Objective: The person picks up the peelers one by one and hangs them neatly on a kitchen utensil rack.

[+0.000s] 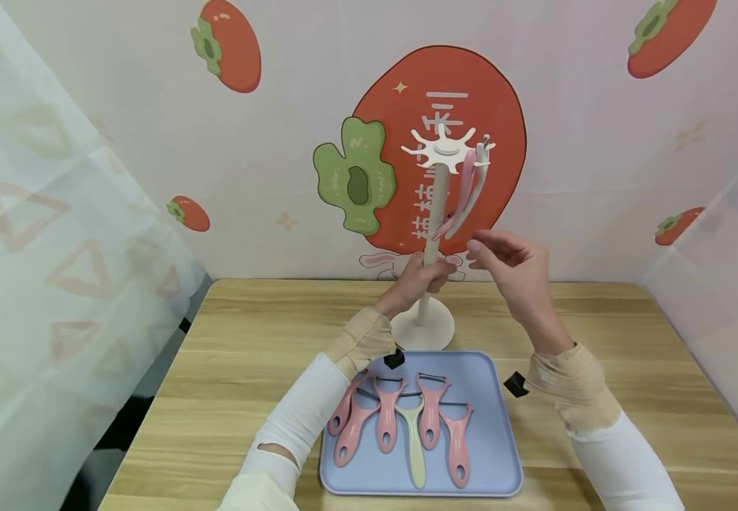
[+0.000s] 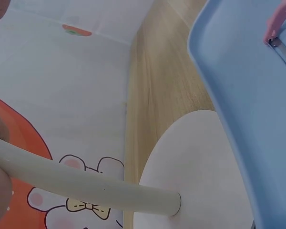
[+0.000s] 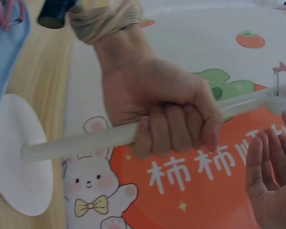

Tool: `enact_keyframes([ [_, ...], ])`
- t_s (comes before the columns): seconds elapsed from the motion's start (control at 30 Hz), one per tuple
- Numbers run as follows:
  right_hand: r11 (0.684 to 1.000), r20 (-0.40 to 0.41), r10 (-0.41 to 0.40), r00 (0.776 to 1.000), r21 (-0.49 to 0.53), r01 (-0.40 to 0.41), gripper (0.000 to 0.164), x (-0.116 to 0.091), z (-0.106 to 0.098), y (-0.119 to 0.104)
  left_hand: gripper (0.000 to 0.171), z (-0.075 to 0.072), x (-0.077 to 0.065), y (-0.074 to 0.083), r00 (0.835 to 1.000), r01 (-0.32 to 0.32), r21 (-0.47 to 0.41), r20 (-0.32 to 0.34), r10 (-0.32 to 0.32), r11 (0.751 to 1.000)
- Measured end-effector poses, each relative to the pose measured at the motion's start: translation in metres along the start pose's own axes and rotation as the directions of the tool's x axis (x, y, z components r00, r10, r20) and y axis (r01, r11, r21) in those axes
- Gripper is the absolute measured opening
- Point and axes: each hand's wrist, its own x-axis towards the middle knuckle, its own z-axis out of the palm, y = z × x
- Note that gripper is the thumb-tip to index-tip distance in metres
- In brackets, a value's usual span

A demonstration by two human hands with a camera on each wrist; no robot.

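the left grip (image 1: 416,285) wraps the pole of the white stand (image 1: 438,206), the right grip (image 1: 517,275) hovers near, fingers loose, holding nothing. two hanging peelers (image 1: 467,181) look done; six tray peelers (image 1: 429,413) seem left, lying in the blue tray (image 1: 495,454). stand base just behind its far rim, worktop (image 1: 605,341) spreading roomily rightward!

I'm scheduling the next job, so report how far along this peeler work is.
Apparently done: a pink peeler and a pale item hang from the white stand. In hand: the left hand grips the stand's post; the right hand, holding nothing, is nearby. Probably left to hang: six visible peelers, five pink and one pale green, on the blue tray.
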Motion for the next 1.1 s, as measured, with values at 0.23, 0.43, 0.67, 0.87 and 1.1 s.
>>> enact_keyframes([
  [0.23,0.993,0.203,0.016,0.979,-0.118,0.009,0.028,-0.022,-0.004,0.009,0.046,0.000,0.003,0.000,1.000,-0.030,-0.008,-0.007,0.030,1.000],
  [0.43,0.972,0.408,0.009,0.913,-0.218,0.088,0.018,-0.051,-0.012,0.024,0.045,0.004,0.004,0.001,0.999,-0.026,-0.011,-0.022,0.026,1.000],
  [0.67,0.901,0.663,0.031,0.748,-0.342,0.266,0.020,-0.089,-0.014,0.033,0.045,0.004,0.002,0.000,0.999,-0.041,-0.001,-0.005,0.041,0.999],
  [0.87,0.870,0.818,0.134,0.559,-0.367,0.328,0.019,-0.119,-0.011,0.033,0.046,0.003,0.002,-0.002,0.998,-0.054,0.002,-0.014,0.054,0.999],
  [1.1,0.873,0.863,0.095,0.495,-0.311,0.375,0.024,-0.145,-0.009,0.034,0.047,0.001,0.002,-0.003,0.999,-0.023,-0.009,-0.022,0.023,1.000],
])
